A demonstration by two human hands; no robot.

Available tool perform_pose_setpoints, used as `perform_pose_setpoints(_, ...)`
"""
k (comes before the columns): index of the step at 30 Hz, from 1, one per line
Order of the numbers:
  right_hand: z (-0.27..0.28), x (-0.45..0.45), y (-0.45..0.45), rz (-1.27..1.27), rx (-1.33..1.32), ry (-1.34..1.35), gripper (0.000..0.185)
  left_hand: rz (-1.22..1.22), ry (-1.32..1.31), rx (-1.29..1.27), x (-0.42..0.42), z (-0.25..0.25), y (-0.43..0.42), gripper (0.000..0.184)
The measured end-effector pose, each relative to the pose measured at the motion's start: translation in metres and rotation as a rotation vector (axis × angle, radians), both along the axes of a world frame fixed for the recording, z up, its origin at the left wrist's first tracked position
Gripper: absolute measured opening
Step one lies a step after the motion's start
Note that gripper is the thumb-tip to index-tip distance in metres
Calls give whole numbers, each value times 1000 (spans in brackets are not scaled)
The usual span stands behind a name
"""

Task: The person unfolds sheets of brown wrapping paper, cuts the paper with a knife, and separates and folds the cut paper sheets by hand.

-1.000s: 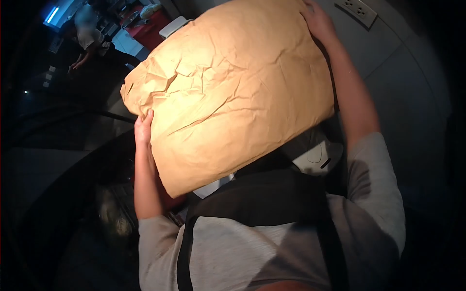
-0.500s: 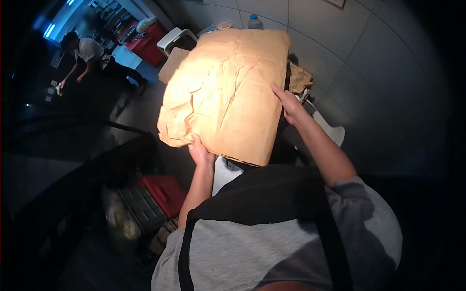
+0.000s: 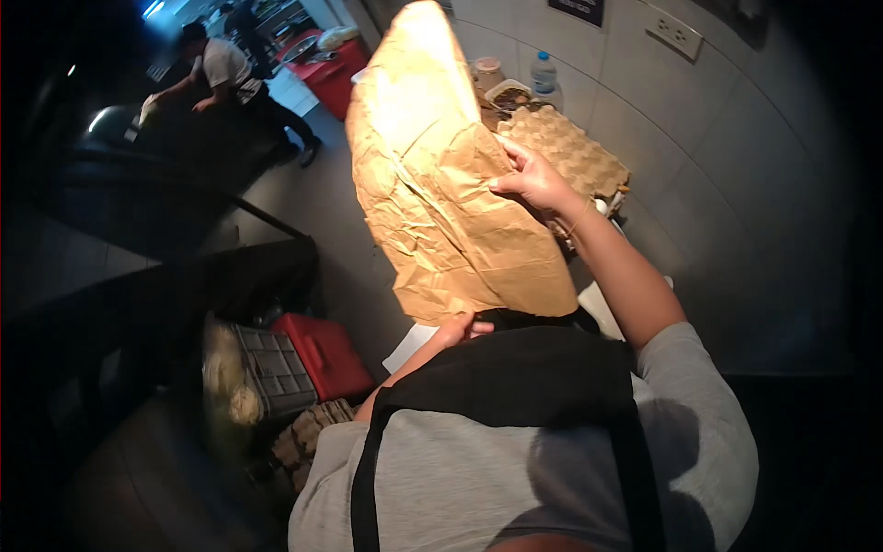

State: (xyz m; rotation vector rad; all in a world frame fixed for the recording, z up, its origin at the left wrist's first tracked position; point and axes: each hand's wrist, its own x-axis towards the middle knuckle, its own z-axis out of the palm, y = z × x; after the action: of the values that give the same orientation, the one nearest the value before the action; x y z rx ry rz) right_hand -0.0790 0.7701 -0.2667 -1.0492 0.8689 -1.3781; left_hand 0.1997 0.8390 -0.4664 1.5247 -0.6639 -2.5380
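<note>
A large crumpled brown paper bag is held upright in front of me, brightly lit near its top. My right hand pinches its right side between thumb and fingers. Low at the bag's bottom edge, close to my black apron, is my left hand, its fingers bent against the paper. Part of the left hand is hidden by the bag. Behind the bag, to the right, lies an egg tray.
Beside the tiled wall are a water bottle and a food container. A grey crate and a red box stand at lower left. Another person bends over a dark surface at upper left, near a red bin.
The bag has turned and narrowed, uncovering the egg tray. My left hand has moved down and right to its bottom edge, while my right hand has taken hold of its side.
</note>
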Motion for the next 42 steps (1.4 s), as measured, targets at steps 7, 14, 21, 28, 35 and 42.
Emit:
perform_pose_setpoints(7,50,46,31,-46,-431,1088,56,-642,-417,-1806,28,265,-1,30)
perform_pose_setpoints(14,37,104,85,168,-617,1226,42,-817,-982,-2512,16,266,-27,19)
perform_pose_setpoints(21,30,90,137,88,-447,1287,35,-1096,-732,-2047,22,258,6,5)
perform_pose_setpoints(28,46,63,140,-8,-627,1440,18,-1220,-722,-1846,52,313,-19,15)
perform_pose_setpoints(35,60,18,135,-44,-613,1538,33,-1109,-1006,-1824,100,375,-59,25)
perform_pose_setpoints(42,56,-49,128,-106,-407,1536,18,-311,-740,-2147,152,377,-157,18)
